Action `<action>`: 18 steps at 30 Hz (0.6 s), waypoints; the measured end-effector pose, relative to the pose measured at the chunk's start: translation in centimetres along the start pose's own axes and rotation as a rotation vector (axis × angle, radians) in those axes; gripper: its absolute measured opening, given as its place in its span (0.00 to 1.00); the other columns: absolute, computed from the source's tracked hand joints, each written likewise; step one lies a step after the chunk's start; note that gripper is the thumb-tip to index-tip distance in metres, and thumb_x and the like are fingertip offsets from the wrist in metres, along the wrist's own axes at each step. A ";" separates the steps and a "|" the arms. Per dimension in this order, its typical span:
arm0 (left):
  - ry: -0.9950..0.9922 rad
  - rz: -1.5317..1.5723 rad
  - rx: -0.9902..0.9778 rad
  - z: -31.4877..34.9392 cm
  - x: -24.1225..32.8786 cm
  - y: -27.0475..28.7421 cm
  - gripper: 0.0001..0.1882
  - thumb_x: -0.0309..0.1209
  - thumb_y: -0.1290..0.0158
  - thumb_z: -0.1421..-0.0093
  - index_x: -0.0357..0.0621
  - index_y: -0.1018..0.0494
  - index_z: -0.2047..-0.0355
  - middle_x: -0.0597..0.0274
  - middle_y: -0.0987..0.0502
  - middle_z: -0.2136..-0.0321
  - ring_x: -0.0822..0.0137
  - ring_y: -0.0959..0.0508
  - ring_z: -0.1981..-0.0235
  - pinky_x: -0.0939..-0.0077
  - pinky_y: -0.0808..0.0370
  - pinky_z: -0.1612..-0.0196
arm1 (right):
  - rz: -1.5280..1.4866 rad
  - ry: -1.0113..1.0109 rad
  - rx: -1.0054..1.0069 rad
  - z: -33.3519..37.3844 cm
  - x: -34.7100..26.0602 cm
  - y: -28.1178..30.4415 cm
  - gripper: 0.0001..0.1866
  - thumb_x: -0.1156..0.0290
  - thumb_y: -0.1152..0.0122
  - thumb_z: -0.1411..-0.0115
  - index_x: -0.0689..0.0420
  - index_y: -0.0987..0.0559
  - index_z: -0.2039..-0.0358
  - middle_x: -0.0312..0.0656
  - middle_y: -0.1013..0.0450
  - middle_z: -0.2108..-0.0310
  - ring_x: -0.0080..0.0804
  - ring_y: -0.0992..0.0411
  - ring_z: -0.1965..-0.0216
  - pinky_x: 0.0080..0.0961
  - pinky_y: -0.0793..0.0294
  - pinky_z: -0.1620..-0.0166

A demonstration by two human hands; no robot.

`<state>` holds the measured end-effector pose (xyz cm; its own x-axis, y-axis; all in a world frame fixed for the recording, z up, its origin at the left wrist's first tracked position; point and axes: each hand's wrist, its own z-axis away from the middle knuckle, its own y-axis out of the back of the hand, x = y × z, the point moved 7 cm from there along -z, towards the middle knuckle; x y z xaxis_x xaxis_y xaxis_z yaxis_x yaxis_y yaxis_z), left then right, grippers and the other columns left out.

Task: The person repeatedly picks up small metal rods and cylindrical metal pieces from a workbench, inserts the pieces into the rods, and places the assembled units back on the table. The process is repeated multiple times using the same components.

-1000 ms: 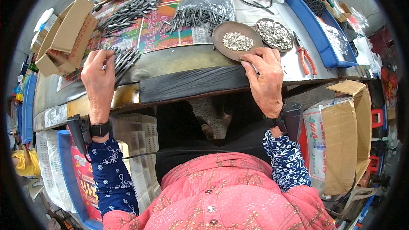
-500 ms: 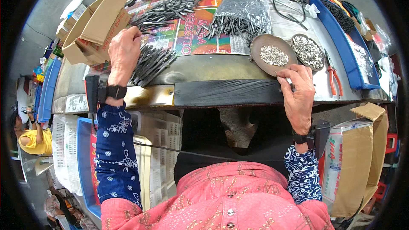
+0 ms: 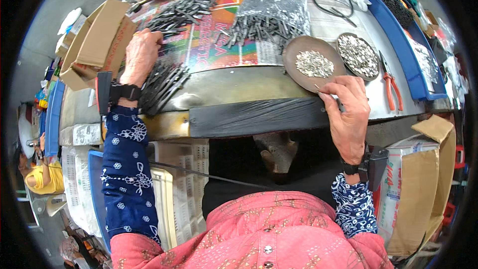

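My left hand (image 3: pixel 141 57) is closed at the left, its fingertips by the near end of a loose pile of thin black sticks (image 3: pixel 181 14). What those fingers hold, if anything, is hidden. Just right of my left wrist lies a bundle of longer black sticks (image 3: pixel 163 88). At the right, my right hand (image 3: pixel 348 109) pinches a small pale metal piece (image 3: pixel 316 86) at the near rim of a brown round dish (image 3: pixel 295 65). Small silvery pieces (image 3: pixel 314 64) are heaped in that dish. A second dark dish (image 3: pixel 340 45), holding flat whitish bits, stands just beyond my right hand.
Red-handled pliers (image 3: pixel 393 89) lie right of the dishes, beside a long blue tray (image 3: pixel 403 45). A clear plastic bag (image 3: pixel 276 0) of black sticks sits at centre back. An open cardboard box (image 3: pixel 102 37) stands left; another carton (image 3: pixel 411 194) is below right.
The view has tilted and shifted slightly. My left hand has moved a little farther out toward the loose pile of sticks. My right hand stays by the brown dish's rim, still pinching.
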<state>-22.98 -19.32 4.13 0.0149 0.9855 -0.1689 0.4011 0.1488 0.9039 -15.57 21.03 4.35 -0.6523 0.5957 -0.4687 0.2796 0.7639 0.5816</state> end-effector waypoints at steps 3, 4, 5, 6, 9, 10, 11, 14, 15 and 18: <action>-0.022 0.025 -0.014 -0.2 -0.3 -0.6 0.04 0.26 0.47 0.46 0.43 0.26 0.69 0.52 0.26 0.70 0.48 0.25 0.62 0.55 0.28 0.61 | 0.004 0.026 0.011 0.0 0.0 0.0 0.07 0.83 0.37 0.55 0.60 0.22 0.73 0.43 0.28 0.71 0.42 0.31 0.65 0.33 0.31 0.61; -0.025 0.037 -0.010 -0.1 -0.4 -0.7 0.04 0.26 0.47 0.46 0.42 0.27 0.69 0.51 0.27 0.69 0.48 0.26 0.62 0.55 0.29 0.61 | 0.007 0.033 0.018 0.0 0.0 0.1 0.06 0.82 0.37 0.55 0.60 0.22 0.73 0.43 0.28 0.71 0.42 0.31 0.65 0.33 0.31 0.61; -0.036 0.056 0.006 0.0 -0.5 -0.7 0.05 0.27 0.47 0.46 0.41 0.28 0.69 0.51 0.28 0.70 0.47 0.26 0.62 0.54 0.29 0.61 | 0.008 0.036 0.023 0.0 0.1 0.1 0.06 0.82 0.36 0.54 0.60 0.22 0.73 0.43 0.28 0.71 0.42 0.31 0.65 0.33 0.31 0.61; -0.041 0.075 0.011 0.0 -0.5 -0.7 0.05 0.27 0.47 0.46 0.40 0.29 0.69 0.51 0.28 0.70 0.46 0.27 0.62 0.54 0.29 0.61 | 0.014 0.048 0.030 0.1 0.0 0.2 0.06 0.81 0.36 0.54 0.60 0.22 0.73 0.43 0.28 0.71 0.42 0.30 0.65 0.33 0.31 0.61; -0.031 0.122 0.076 0.2 -0.5 0.2 0.04 0.26 0.49 0.44 0.39 0.30 0.68 0.49 0.25 0.71 0.46 0.25 0.64 0.55 0.29 0.62 | 0.010 0.057 0.054 0.2 -0.1 0.5 0.06 0.81 0.36 0.53 0.60 0.22 0.73 0.42 0.28 0.71 0.42 0.31 0.65 0.32 0.31 0.61; -0.016 0.197 0.143 0.4 -0.5 1.0 0.04 0.26 0.49 0.43 0.39 0.30 0.68 0.50 0.24 0.72 0.46 0.24 0.65 0.56 0.29 0.63 | 0.007 0.061 0.064 0.3 -0.1 0.6 0.06 0.81 0.36 0.53 0.59 0.22 0.73 0.42 0.27 0.71 0.41 0.31 0.66 0.32 0.31 0.61; 0.006 0.255 0.202 0.6 -0.4 1.7 0.04 0.26 0.49 0.42 0.39 0.31 0.68 0.50 0.24 0.72 0.46 0.24 0.66 0.56 0.29 0.64 | 0.009 0.055 0.071 0.3 -0.2 0.7 0.06 0.81 0.36 0.53 0.59 0.22 0.74 0.42 0.27 0.71 0.41 0.31 0.66 0.32 0.31 0.61; 0.041 0.379 0.345 1.4 0.6 4.4 0.04 0.26 0.51 0.39 0.38 0.31 0.66 0.51 0.23 0.74 0.52 0.22 0.71 0.63 0.27 0.67 | 0.002 0.061 0.101 0.5 -0.7 1.3 0.06 0.81 0.36 0.53 0.59 0.23 0.74 0.41 0.27 0.71 0.41 0.30 0.66 0.32 0.31 0.62; 0.048 0.435 0.371 1.9 1.2 5.3 0.04 0.26 0.51 0.39 0.38 0.30 0.65 0.52 0.23 0.74 0.53 0.21 0.72 0.65 0.27 0.68 | -0.004 0.060 0.108 0.5 -0.9 1.4 0.06 0.81 0.36 0.53 0.59 0.23 0.74 0.41 0.27 0.72 0.41 0.30 0.66 0.32 0.31 0.62; 0.073 0.728 0.377 3.1 3.7 7.6 0.05 0.24 0.50 0.39 0.36 0.29 0.63 0.60 0.23 0.76 0.70 0.23 0.75 0.77 0.27 0.69 | -0.049 0.020 0.127 0.8 -1.4 1.8 0.06 0.81 0.36 0.53 0.60 0.23 0.74 0.41 0.27 0.72 0.40 0.30 0.67 0.31 0.31 0.63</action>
<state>-17.02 -14.81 9.16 0.3357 0.8294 0.4466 0.5949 -0.5543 0.5822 -13.59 21.77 5.58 -0.6811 0.5529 -0.4800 0.3333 0.8179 0.4690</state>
